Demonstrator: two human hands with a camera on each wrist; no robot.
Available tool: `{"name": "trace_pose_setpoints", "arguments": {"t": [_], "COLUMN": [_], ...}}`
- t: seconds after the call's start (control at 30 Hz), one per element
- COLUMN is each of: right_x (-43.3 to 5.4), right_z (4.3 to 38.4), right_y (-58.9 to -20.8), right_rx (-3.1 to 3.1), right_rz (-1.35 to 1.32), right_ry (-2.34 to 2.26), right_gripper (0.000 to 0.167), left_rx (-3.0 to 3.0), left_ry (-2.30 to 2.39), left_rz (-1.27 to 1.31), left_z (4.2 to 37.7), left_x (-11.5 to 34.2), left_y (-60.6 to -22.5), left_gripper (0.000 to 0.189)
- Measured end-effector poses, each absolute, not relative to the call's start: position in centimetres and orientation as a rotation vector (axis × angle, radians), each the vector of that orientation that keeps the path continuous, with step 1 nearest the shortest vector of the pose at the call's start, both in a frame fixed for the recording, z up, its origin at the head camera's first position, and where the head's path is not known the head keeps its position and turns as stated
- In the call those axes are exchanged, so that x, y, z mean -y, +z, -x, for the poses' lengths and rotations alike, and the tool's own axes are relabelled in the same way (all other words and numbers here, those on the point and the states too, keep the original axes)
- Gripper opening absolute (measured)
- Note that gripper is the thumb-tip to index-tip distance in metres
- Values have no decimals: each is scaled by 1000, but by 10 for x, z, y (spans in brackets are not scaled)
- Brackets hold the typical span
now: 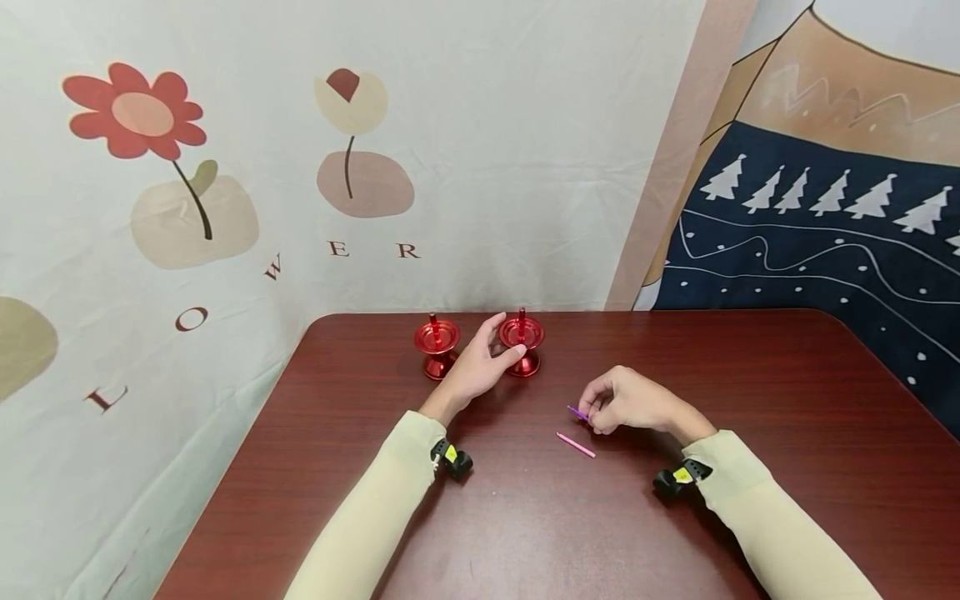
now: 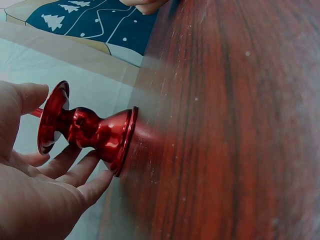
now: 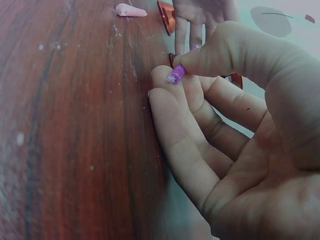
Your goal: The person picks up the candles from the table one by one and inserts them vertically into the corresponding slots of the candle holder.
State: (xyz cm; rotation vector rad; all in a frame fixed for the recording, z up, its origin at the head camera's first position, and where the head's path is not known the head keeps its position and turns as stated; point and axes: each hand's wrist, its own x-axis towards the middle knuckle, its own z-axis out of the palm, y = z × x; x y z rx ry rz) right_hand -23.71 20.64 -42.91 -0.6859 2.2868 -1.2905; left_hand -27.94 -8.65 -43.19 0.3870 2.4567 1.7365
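Observation:
Two red metal candle holders stand upright near the table's back edge, each with a dish and a thin red post: the left candle holder [image 1: 437, 337] and the right candle holder [image 1: 522, 335]. My left hand [image 1: 480, 367] is around the right holder, thumb at its dish and fingers along its far side. In the left wrist view, that holder [image 2: 97, 131] has its base on the table. Just above the tabletop, my right hand [image 1: 626, 402] pinches a thin purple candle [image 3: 178, 73] between thumb and fingertips. A pink candle [image 1: 576, 445] lies on the table close by.
The dark red wooden table [image 1: 525, 533] reaches back to a white cloth [image 1: 517, 167] printed with flowers and letters. A dark blue cloth [image 1: 810, 225] with white trees hangs at the right. Wrist cameras are strapped over both sleeves.

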Motion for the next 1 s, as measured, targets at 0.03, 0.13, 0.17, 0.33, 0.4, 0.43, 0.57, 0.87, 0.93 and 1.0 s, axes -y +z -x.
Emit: {"name": "trace_pose_setpoints", "arguments": {"t": [0.03,0.13,0.17,0.33,0.4,0.43,0.57,0.87,0.93,1.0], "right_x": [-207,-208,-208,-209,-209,-209,-209,-212,-213,-213], "right_z": [237,238,238,240,240,240,241,242,242,242], "right_y": [-429,-431,-431,-433,-434,-434,-434,-437,-438,-438], "right_rx": [-2273,-2239,-2232,-2210,-2205,-2200,-2191,-2125,-2111,-2103], "right_rz": [678,654,646,629,629,627,616,554,544,545], "right_ry": [-1301,-1327,-1332,-1355,-1363,-1369,-1378,-1463,-1484,-1498], "right_gripper": [18,16,16,15,15,14,13,10,10,11], "left_rx": [-2455,-2452,-2452,-2438,-2435,-2434,-2436,-2427,-2425,-2424], "left_ry": [1736,1734,1734,1752,1757,1756,1752,1759,1755,1750], "left_rz": [-384,-375,-374,-395,-404,-406,-406,-404,-411,-419], "left_z": [280,280,280,280,281,281,281,278,276,276], "left_x": [86,86,86,85,85,85,86,86,86,87], "left_y": [-432,-432,-432,-433,-434,-434,-434,-432,-431,-431], "left_gripper": [77,77,76,76,76,76,76,73,73,72]}}
